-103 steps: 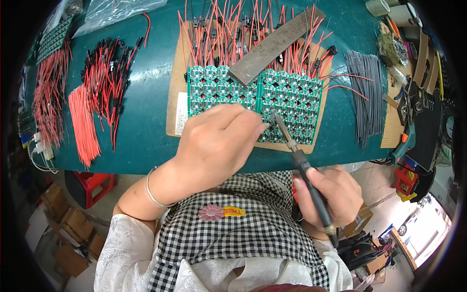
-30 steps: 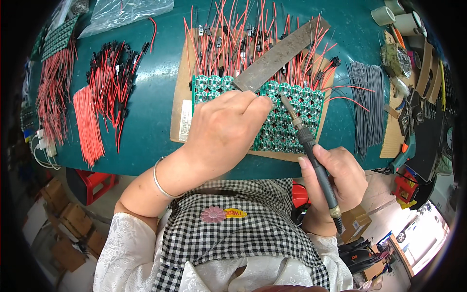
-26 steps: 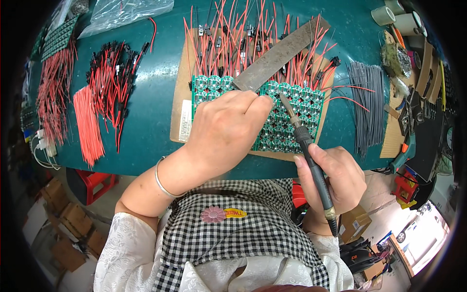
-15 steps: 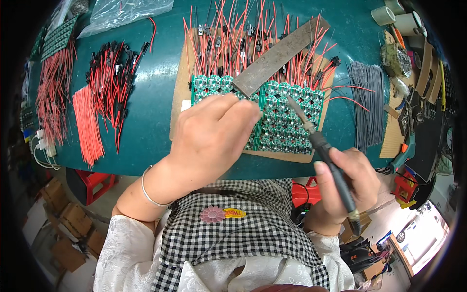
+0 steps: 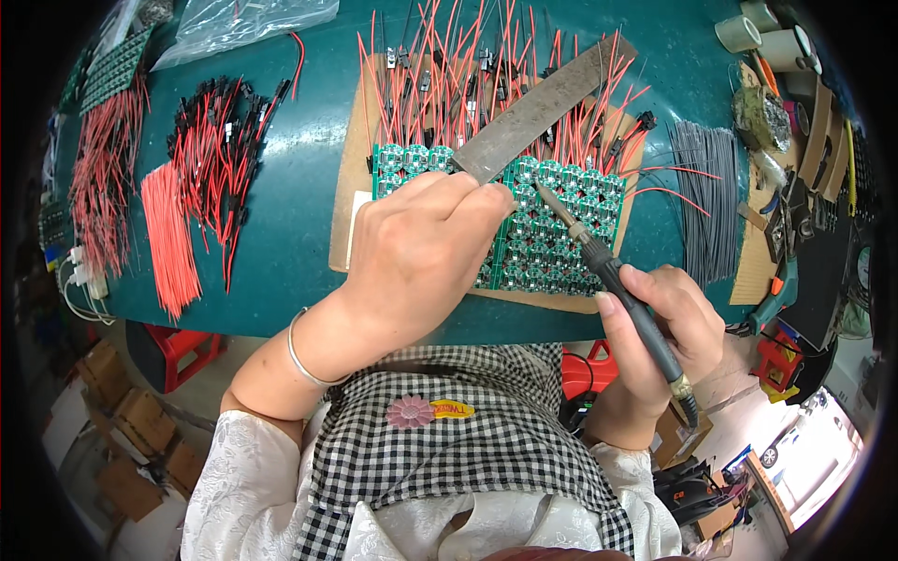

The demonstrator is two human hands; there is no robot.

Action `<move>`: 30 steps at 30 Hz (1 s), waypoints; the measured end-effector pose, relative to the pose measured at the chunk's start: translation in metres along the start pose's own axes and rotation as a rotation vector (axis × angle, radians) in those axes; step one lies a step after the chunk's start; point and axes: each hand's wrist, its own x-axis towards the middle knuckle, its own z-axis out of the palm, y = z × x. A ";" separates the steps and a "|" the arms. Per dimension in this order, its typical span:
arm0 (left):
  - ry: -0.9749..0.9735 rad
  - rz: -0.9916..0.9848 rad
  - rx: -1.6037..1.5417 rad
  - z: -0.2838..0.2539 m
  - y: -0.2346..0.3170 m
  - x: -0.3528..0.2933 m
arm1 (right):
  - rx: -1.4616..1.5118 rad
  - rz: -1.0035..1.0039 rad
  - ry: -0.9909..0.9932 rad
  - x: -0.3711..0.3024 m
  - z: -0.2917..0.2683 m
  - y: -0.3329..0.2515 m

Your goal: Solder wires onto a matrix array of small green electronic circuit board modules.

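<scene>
My right hand [image 5: 669, 332] grips a soldering iron [image 5: 638, 307] by its dark handle, its tip over the upper part of a panel of small green circuit boards [image 5: 561, 224]. Closed above the left part of the panel, my left hand [image 5: 421, 243] has its fingers pinched; whatever is in them is hidden. A flat metal bar [image 5: 543, 112] lies slantwise across the panel's top edge and the red and black wires [image 5: 435, 79] with black connectors behind it. Under the panel is a cardboard sheet [image 5: 348, 168].
To the left lie a bundle of red wires [image 5: 169, 243], a heap of connector leads [image 5: 220, 140] and a wired board panel [image 5: 114, 70]. Dark grey wires [image 5: 706, 201] lie at the right, near spools [image 5: 737, 35] and hand tools. A plastic bag [image 5: 245, 28] is at the back.
The soldering iron's tip has moved a little left over the panel. My left hand has shifted slightly right, and the panel with its cardboard has slid slightly right too.
</scene>
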 end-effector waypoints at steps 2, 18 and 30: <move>-0.016 0.001 -0.002 0.000 0.000 0.001 | 0.002 0.004 -0.019 0.001 -0.001 0.000; -0.007 0.019 -0.001 0.002 -0.001 0.002 | 0.147 0.011 0.016 0.014 -0.015 0.016; -0.001 0.016 0.025 0.006 -0.002 0.004 | 0.137 0.010 -0.058 0.028 -0.013 0.013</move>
